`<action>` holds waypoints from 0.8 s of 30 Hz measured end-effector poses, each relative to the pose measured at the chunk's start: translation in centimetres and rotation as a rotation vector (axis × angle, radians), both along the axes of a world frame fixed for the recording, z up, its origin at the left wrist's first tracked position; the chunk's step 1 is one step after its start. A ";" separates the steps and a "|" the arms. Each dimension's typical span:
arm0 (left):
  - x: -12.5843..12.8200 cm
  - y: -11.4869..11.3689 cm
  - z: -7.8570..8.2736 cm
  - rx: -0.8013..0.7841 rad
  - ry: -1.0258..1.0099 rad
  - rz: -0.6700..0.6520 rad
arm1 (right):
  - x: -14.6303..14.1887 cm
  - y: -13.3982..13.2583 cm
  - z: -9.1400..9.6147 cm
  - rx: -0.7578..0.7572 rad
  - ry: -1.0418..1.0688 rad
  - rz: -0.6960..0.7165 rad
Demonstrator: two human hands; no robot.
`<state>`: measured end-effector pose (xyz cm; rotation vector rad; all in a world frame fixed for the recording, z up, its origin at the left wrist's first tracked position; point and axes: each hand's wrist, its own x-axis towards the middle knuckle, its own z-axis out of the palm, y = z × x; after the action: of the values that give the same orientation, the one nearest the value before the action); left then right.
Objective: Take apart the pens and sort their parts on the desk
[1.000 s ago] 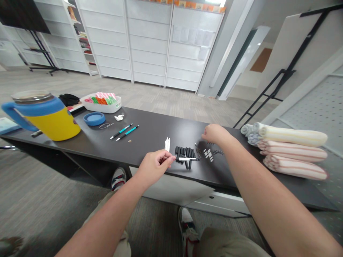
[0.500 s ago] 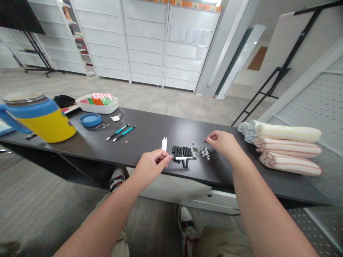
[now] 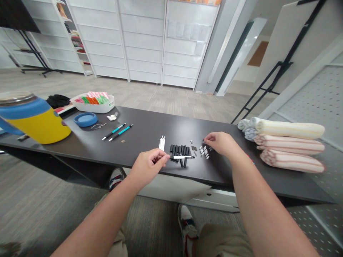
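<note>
My left hand [image 3: 150,161], fingers pinched, grips a partly assembled pen [image 3: 180,157] with a white shaft and black ends, pointing right over the parts. Below and behind it lie several black pen barrels [image 3: 184,150]. White refill tubes [image 3: 162,142] lie bundled just beyond my left hand. Over the right side of the parts, my right hand [image 3: 219,143] has thumb and forefinger together; whatever is at the fingertips is too small to name. Close by are small silvery pieces [image 3: 205,153] and small dark pieces [image 3: 194,148].
Rolled striped towels [image 3: 292,141] are stacked at the right of the dark table [image 3: 150,123]. Two teal-and-black pens [image 3: 120,132] lie to the left. Farther left are a blue lid [image 3: 85,119], a white basket [image 3: 107,106] of colourful packets and a big yellow-and-blue mug [image 3: 48,123].
My right hand has shifted slightly, and the red bit near its fingertips no longer shows there. The left hand still holds the pen in much the same pose. The camera view has moved a little.
</note>
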<state>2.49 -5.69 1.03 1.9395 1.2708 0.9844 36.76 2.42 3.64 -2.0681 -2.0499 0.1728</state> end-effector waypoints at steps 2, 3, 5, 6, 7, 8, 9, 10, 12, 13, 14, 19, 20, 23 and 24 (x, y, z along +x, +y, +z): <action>0.0 0.0 0.0 0.003 0.004 0.001 | 0.1 0.1 -0.1 -0.008 0.011 -0.002; 0.0 0.0 0.0 0.006 0.006 0.001 | 0.1 0.1 -0.1 -0.014 0.022 -0.001; 0.0 0.0 0.0 0.009 0.009 0.002 | 0.0 0.2 -0.2 -0.026 0.041 0.000; 0.0 0.0 0.1 0.007 0.009 0.002 | 0.0 0.2 -0.2 -0.029 0.046 -0.001; 0.1 0.0 0.1 0.003 0.008 0.002 | 0.0 0.2 -0.2 -0.028 0.044 -0.001; 0.1 0.0 0.2 0.000 0.006 0.001 | -0.1 0.2 -0.2 -0.025 0.036 0.000; 0.1 0.0 0.2 -0.001 0.003 0.001 | -0.1 0.2 -0.3 -0.019 0.026 0.003; 0.1 0.0 0.2 0.000 0.002 0.001 | 0.0 0.2 -0.3 -0.012 0.018 0.009; 0.1 0.0 0.2 0.003 0.003 0.001 | 0.0 0.2 -0.4 -0.004 0.011 0.016; 0.0 0.0 0.2 0.005 0.004 0.002 | 0.0 0.2 -0.5 -0.003 0.013 0.016; 0.0 0.0 0.2 0.005 0.006 0.003 | 0.1 0.2 -0.6 -0.004 0.016 0.016; 0.0 0.0 0.1 0.007 0.010 0.004 | 0.0 0.3 -0.6 -0.009 0.020 0.017; 0.0 0.0 0.1 0.007 0.010 0.002 | 0.0 0.2 -0.6 -0.010 0.019 0.015; 0.0 0.0 0.1 0.006 0.006 -0.003 | 0.1 0.2 -0.5 -0.012 0.023 0.010; 0.0 0.0 0.1 0.006 0.005 -0.004 | 0.1 0.2 -0.5 -0.012 0.024 0.012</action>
<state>2.51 -5.73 1.12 1.9491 1.2677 0.9835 36.86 2.59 3.13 -2.0509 -2.0528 0.2119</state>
